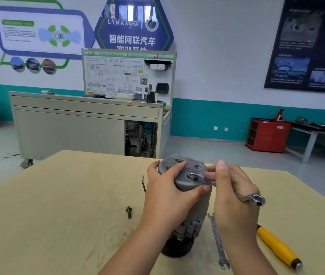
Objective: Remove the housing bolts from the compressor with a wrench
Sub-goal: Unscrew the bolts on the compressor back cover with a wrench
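A grey compressor (192, 182) stands upright on the wooden table (58, 205), its round top showing several bolt holes. My left hand (167, 193) grips its upper body from the left side. My right hand (231, 193) holds a silver combination wrench (254, 199); the open end sits on a bolt head on the housing top, while the ring end sticks out to the right. One removed bolt (128, 212) lies on the table to the left. A long thin bolt (143, 183) lies just behind my left hand.
A second wrench (218, 242) lies on the table right of the compressor, and a yellow-handled tool (278, 246) lies further right. Beyond the table stand a grey training bench (82, 126) and a red cabinet (267, 134).
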Available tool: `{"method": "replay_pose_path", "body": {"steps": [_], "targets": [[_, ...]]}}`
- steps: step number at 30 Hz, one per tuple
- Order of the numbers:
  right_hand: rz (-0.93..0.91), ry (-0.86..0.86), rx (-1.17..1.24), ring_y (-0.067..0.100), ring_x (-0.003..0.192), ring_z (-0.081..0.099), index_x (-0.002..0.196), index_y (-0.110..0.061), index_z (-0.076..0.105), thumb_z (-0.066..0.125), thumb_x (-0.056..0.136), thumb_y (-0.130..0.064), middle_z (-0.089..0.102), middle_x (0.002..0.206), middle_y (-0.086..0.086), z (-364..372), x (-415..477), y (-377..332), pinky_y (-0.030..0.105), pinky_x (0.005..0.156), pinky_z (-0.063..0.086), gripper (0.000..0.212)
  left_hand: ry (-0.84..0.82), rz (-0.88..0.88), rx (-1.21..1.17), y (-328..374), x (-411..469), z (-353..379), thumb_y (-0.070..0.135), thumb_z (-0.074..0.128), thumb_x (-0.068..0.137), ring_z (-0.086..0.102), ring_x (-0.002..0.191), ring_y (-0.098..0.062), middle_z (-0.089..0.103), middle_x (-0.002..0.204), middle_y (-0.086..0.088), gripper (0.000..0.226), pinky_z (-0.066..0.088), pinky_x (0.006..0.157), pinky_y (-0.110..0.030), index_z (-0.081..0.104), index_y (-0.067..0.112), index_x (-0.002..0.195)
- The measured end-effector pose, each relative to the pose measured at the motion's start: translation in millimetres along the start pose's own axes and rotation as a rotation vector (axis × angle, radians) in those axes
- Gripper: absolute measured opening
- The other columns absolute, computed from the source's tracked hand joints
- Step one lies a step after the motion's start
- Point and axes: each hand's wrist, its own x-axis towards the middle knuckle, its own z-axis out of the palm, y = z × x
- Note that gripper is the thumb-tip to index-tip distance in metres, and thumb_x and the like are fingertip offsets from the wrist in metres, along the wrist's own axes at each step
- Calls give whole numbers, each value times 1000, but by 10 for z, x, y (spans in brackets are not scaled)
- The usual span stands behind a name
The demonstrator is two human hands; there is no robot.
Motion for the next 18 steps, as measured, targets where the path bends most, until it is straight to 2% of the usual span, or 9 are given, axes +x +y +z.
{"method": "replay_pose_path", "body": {"steps": [3,5,7,10,13,16,18], "targets": [[77,-39,210,5,76,63,70,-27,66,45,92,-41,67,76,-7,59,-55,21,14,72,49,33,14,-21,31,1,43,-1,61,75,59,37,124,-7,23,128,14,68,36,99,-21,58,41,122],[116,-19,429,8,61,58,79,-28,62,49,91,-46,59,62,-6,109,-61,6,25,77,53,26,27,-25,24,-7,63,5,62,74,57,38,122,-8,25,123,13,66,38,101,-24,61,40,118],[105,-9,531,8,53,47,80,-29,60,54,84,-57,45,50,-10,142,-38,-23,26,72,50,29,38,-22,5,-10,70,14,64,72,53,39,121,-7,26,122,13,67,37,100,-22,63,40,115],[76,-77,690,9,48,34,76,-25,63,61,77,-63,36,48,-11,168,-1,-36,22,60,42,39,41,-5,-28,-34,77,30,66,72,52,41,121,-4,31,131,13,65,34,97,-18,65,39,111],[32,-157,719,14,47,28,71,-20,65,59,75,-68,35,47,-10,144,21,-11,26,58,35,48,40,22,-26,-57,64,37,63,73,55,37,126,-2,32,141,13,61,29,96,-15,65,39,111],[50,-195,649,28,50,28,60,-20,64,51,74,-75,45,48,-6,115,59,6,32,54,26,59,38,28,-22,-53,33,23,67,69,51,35,128,-2,31,141,14,66,27,96,-14,63,42,112],[73,-203,638,24,51,36,55,-20,63,50,73,-75,50,50,-7,105,78,20,33,54,27,60,40,38,-4,-39,17,11,73,63,48,35,124,0,32,137,15,76,26,95,-13,60,43,118]]}}
